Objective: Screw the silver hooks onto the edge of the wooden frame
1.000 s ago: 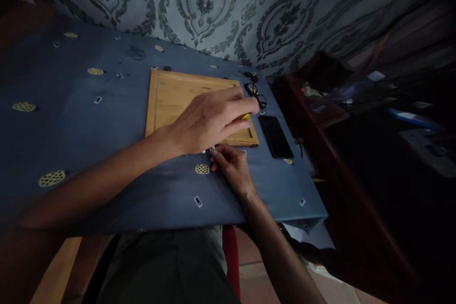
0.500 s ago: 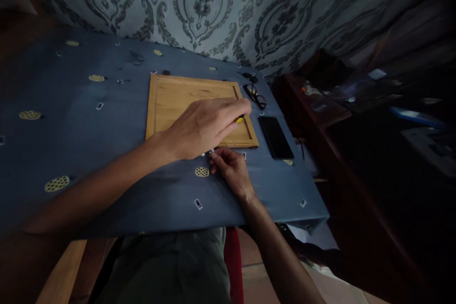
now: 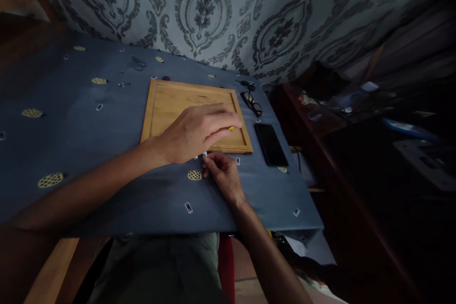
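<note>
Nearby: phone, glasses just right of wooden tray.

1. Yellow tool: only a small yellow tip visible, poking out past closed fingers above the near right part of the wooden board; rest hidden.
2. Wooden board: light, rectangular, raised rim all round, lying flat on the blue cloth, near edge partly covered.
3. Small white piece: tiny, pinched at fingertips just beside the board's near edge; shape unclear.
</note>
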The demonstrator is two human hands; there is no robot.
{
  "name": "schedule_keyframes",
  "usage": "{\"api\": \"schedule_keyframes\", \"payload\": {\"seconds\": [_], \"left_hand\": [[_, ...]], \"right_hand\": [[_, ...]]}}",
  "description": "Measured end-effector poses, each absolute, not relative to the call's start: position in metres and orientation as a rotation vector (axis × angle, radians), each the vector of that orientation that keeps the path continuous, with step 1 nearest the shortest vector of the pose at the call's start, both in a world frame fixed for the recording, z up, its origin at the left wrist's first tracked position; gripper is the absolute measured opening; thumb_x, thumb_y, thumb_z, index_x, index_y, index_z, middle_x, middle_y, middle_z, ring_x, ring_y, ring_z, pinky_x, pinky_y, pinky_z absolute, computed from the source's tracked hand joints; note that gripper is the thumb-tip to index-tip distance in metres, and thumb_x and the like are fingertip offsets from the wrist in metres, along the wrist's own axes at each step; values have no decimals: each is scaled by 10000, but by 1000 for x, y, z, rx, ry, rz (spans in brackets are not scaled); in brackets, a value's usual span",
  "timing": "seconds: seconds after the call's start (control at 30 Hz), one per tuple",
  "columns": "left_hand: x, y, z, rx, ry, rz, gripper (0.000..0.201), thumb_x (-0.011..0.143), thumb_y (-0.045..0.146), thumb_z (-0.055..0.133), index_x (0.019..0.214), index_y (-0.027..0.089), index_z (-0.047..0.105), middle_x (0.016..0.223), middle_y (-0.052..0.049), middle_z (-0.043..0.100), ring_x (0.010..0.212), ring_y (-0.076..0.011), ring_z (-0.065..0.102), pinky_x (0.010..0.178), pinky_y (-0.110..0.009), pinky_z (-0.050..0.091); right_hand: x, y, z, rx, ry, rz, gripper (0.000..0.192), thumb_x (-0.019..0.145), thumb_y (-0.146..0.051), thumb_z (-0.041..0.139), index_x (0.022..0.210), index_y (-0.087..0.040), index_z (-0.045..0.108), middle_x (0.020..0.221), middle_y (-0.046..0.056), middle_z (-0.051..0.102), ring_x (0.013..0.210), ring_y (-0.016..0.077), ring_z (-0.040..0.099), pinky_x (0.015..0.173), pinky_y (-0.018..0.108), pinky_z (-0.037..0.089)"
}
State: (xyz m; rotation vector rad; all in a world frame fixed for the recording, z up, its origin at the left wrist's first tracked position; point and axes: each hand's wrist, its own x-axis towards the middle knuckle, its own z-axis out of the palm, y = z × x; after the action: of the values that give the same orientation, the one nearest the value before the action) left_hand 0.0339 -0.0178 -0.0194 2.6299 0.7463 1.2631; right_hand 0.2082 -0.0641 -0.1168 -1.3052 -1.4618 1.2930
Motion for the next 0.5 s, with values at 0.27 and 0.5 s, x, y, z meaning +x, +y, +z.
{"api": "schedule_keyframes", "payload": {"seconds": [0.27, 0.5], "left_hand": [[33, -18, -18, 2594, 775, 1328, 102, 972, 196, 615, 1025, 168, 697, 1002, -44, 702, 896, -116, 667, 785, -240, 525], [28, -12, -14, 2547, 791, 1294, 129, 948, 119, 594, 978, 164, 711, 915, -30, 708, 824, -113, 655, 731, -229, 494]], "right_hand": [[208, -65, -115, -1297, -1451, 1308, 380, 840, -583, 716, 757, -219, 641, 633, -20, 636, 522, 141, 601, 568, 278, 480], [208, -63, -115, -1304, -1488, 1278, 435, 820, -642, 720, 742, -225, 625, 593, -25, 616, 511, 148, 592, 554, 277, 475]]}}
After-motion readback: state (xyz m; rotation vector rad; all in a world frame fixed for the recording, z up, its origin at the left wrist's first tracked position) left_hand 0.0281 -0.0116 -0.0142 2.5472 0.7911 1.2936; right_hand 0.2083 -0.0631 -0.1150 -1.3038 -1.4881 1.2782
